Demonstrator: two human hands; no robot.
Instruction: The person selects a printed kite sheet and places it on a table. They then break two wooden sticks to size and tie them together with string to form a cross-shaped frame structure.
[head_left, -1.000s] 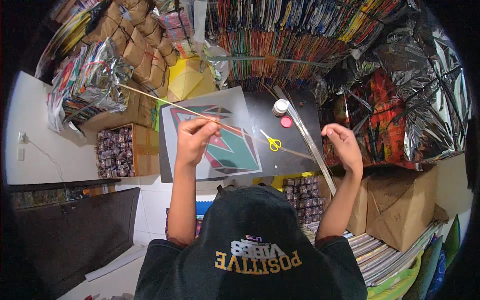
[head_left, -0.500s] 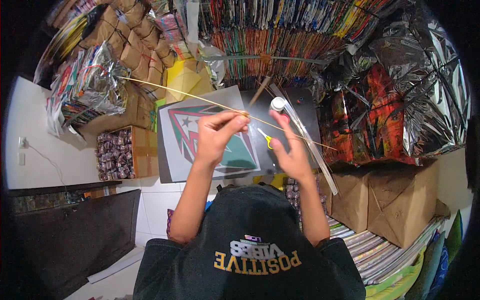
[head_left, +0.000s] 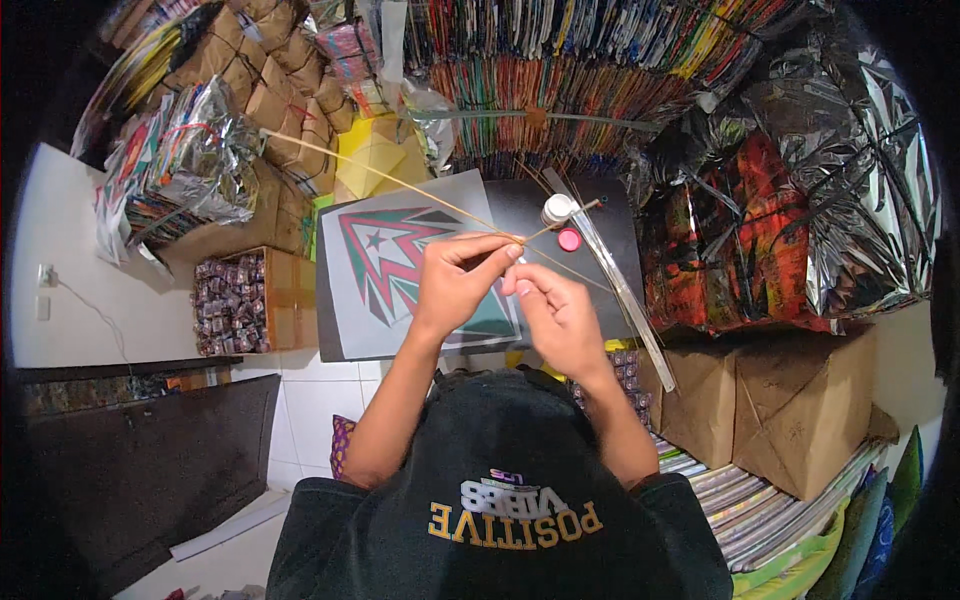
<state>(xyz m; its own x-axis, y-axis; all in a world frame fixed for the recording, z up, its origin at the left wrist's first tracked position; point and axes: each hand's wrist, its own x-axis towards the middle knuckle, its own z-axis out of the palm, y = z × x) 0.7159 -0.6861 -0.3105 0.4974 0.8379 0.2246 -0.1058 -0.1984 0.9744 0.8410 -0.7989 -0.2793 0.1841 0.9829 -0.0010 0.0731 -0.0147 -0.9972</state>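
Note:
My left hand [head_left: 455, 285] pinches a long thin bamboo stick [head_left: 390, 178] at the place where a shorter stick [head_left: 562, 224] crosses it. One end of the long stick reaches up to the far left, and the other slants down to the right. Just right of the crossing, my right hand [head_left: 560, 315] is closed, thumb against fingers; what it holds, if anything, is too small to tell. Beneath lies a translucent white sheet [head_left: 350, 310] with a red, green and black star design. A white jar [head_left: 557, 209] and its pink lid [head_left: 569, 240] are beyond my right hand.
The sheet rests on a dark tabletop [head_left: 612, 225], with a long shiny strip [head_left: 630, 305] along its right side. Tall stacks of colourful folded sheets [head_left: 540, 95] rise behind. An open carton [head_left: 285, 300] of small packets stands left, wrapped bundles [head_left: 750, 230] right.
My right hand has come in from the right to beside the crossing, its spread fingers now closed. My left hand has moved slightly right with the sticks. The yellow scissors no longer show clearly.

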